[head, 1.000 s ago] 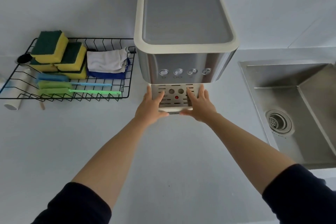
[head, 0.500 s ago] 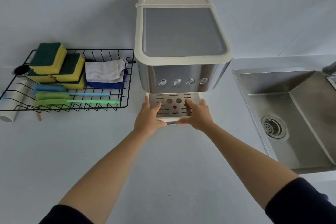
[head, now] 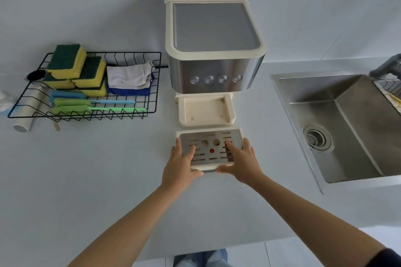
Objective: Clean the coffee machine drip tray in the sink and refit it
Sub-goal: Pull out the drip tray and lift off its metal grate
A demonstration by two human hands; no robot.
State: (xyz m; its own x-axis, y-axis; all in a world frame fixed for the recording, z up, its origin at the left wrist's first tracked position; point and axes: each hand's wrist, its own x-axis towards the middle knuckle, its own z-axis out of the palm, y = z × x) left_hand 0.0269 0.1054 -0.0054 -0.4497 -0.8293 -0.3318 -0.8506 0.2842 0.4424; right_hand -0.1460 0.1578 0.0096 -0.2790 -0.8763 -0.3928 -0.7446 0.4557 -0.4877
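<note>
The cream and steel coffee machine [head: 213,50] stands at the back of the counter. Its cream base slot [head: 206,111] lies bare in front of it. The drip tray [head: 211,149], cream with a slotted metal grate and a red dot, is out of the slot and nearer to me. My left hand [head: 180,163] grips its left side with the thumb on the grate. My right hand [head: 243,161] grips its right side the same way. The steel sink [head: 338,123] with its drain lies to the right.
A black wire rack [head: 86,86] at the left holds several yellow-green sponges, folded cloths and two long brushes. A white tube [head: 28,112] lies by its left end. A grey tap [head: 386,67] and a small caddy sit at the sink's far right.
Both hands have pulled the drip tray out of the machine toward me, baring the base slot. The view has tilted down and back.
</note>
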